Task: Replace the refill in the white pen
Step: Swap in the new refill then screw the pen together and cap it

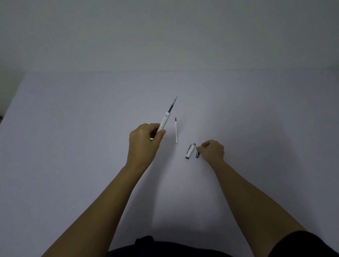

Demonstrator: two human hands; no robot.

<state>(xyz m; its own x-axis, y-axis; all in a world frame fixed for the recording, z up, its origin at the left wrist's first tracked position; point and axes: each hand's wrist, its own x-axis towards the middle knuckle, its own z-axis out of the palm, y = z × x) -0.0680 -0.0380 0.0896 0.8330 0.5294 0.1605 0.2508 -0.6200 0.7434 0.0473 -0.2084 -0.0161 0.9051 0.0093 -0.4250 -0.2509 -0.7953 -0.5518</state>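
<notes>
My left hand (144,142) grips the white pen barrel (163,122), held tilted up and to the right above the table. A dark refill (172,105) sticks out of the barrel's far end. A second, thin white refill (176,131) with a dark tip lies on the table just right of that hand. The white pen cap (190,151) with a silver end lies nearer me. Right beside it my right hand (212,150) rests on the table with fingertips pinched on a small dark tip piece (197,154).
The work surface is a pale lavender table (86,154) against a plain white wall (157,28). The table's left edge runs diagonally at the far left, with dark floor beyond it. My dark-clothed lap shows at the bottom.
</notes>
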